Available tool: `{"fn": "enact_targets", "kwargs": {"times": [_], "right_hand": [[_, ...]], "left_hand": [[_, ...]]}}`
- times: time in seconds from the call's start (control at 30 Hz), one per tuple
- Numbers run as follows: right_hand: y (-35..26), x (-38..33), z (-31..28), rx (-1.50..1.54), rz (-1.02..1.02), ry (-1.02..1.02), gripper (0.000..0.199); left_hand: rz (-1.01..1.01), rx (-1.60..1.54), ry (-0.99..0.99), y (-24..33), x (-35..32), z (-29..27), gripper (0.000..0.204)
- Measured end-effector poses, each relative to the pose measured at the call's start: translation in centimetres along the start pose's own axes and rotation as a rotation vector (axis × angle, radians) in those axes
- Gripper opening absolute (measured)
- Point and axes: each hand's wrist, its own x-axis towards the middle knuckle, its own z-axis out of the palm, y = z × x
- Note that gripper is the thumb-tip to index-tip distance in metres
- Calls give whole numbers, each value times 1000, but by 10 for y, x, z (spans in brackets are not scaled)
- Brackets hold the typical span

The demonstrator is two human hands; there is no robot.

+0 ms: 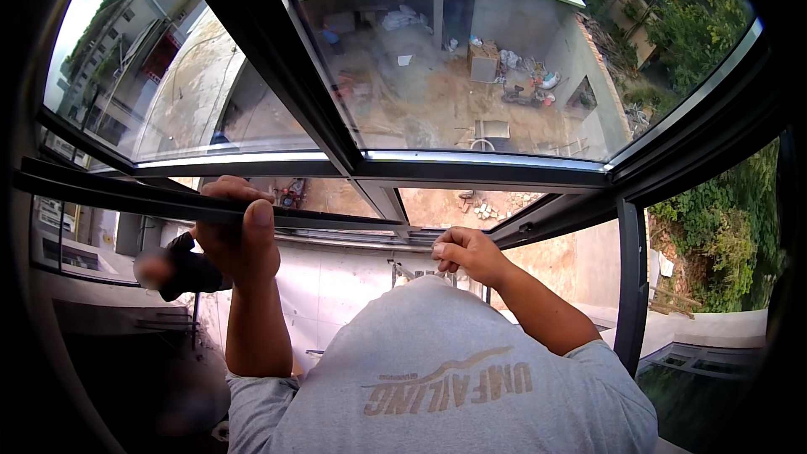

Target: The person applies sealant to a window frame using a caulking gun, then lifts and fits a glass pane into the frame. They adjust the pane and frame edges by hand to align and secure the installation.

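My left hand [239, 223] is wrapped round a long dark window strip [336, 219], thumb on the near side and fingers over the top. The strip runs from the left edge of the view to the middle, below the crossbar of the dark window frame [471, 170]. My right hand [466, 252] is held in front of my chest, right of the strip's end, with the fingers curled together. Whatever may be between those fingers is too small or hidden to make out.
Large glass panes [471, 84] stand ahead, with a yard and a low building beyond. A dark upright frame post [630, 286] is at my right. Another person [189, 269] in dark clothing is at the left. Pale flooring [307, 286] lies below.
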Motion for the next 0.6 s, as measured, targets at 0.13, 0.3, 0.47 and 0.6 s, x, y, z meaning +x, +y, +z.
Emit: {"fn": "enact_targets", "kwargs": {"times": [0.13, 0.3, 0.47, 0.6], "right_hand": [[-28, 20, 14, -30, -122, -53, 32], [-36, 29, 30, -95, -105, -105, 34], [-20, 26, 26, -108, -44, -103, 33], [-5, 26, 20, -153, 1, -54, 33]], "left_hand": [[124, 122, -52, 5, 54, 33, 24], [185, 335, 4, -7, 112, 78, 30], [321, 554, 121, -14, 143, 92, 44], [560, 613, 319, -18, 163, 95, 58]]}}
